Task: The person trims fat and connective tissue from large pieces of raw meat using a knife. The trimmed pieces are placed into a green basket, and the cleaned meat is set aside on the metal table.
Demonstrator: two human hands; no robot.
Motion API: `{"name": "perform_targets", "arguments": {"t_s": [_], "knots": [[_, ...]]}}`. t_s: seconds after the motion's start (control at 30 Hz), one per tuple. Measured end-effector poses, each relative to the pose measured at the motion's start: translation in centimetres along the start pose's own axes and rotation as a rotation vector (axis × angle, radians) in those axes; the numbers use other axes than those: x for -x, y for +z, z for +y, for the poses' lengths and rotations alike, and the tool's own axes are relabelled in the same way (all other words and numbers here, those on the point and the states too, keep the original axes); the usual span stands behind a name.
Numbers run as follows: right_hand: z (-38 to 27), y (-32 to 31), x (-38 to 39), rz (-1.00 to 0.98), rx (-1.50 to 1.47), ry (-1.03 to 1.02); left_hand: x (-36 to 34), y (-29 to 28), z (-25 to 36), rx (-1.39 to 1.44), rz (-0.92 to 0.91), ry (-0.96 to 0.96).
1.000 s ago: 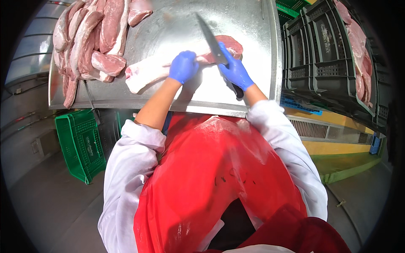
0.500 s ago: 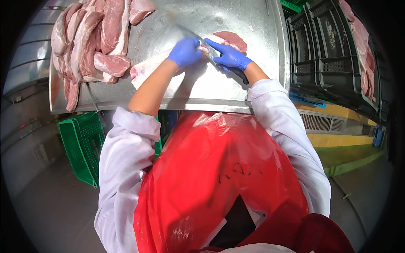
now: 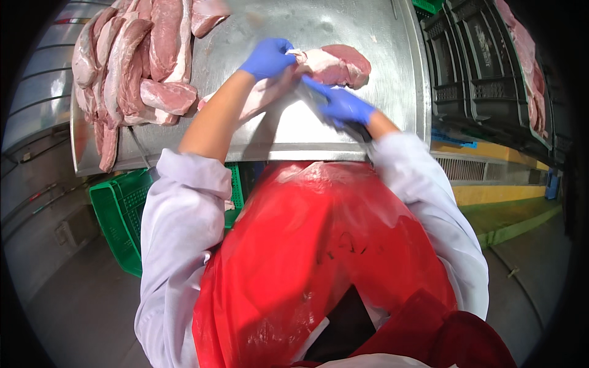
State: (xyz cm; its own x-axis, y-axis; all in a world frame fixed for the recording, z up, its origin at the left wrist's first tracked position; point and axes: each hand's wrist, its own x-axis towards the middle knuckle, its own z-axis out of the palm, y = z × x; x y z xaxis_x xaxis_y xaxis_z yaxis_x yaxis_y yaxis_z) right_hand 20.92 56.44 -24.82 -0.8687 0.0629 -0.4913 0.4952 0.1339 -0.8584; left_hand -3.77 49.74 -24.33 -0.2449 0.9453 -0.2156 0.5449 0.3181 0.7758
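A long piece of pork (image 3: 348,63) lies across the metal table, its red cut end to the right and pale fat along its top. My left hand (image 3: 267,59), in a blue glove, is closed on the flap of fat at the middle of the piece. On the near side of the meat, my right hand (image 3: 345,107), also gloved in blue, is wrapped around a knife (image 3: 358,131). Its dark handle sticks out toward my wrist. The blade is blurred and mostly hidden near my fingers. My left forearm covers part of the meat's left end.
Several pork strips (image 3: 132,67) are heaped on the table's (image 3: 392,132) left side, with a thin rod (image 3: 138,145) below them. A green crate (image 3: 116,224) stands under the left edge. Black crates (image 3: 485,67) holding meat are on the right.
My right hand has drawn the knife toward me and to the right. My left hand has shifted slightly up and left, and more of the pork's pink side shows.
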Motion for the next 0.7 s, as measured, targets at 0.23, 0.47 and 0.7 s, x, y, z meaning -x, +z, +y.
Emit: {"name": "perform_targets", "arguments": {"t_s": [0.23, 0.47, 0.7], "knots": [[-2.5, 3.6, -5.4, 0.117, 0.011, 0.045, 0.6, -2.0, 3.5, 0.208, 0.013, -0.01], [0.3, 9.3, -1.5, 0.078, 0.013, -0.097, 3.7, -5.0, 3.6, 0.206, 0.068, -0.067], [-2.1, 13.1, -9.9, 0.215, 0.007, -0.167, 7.0, -6.6, 6.9, 0.295, 0.295, -0.007]]}}
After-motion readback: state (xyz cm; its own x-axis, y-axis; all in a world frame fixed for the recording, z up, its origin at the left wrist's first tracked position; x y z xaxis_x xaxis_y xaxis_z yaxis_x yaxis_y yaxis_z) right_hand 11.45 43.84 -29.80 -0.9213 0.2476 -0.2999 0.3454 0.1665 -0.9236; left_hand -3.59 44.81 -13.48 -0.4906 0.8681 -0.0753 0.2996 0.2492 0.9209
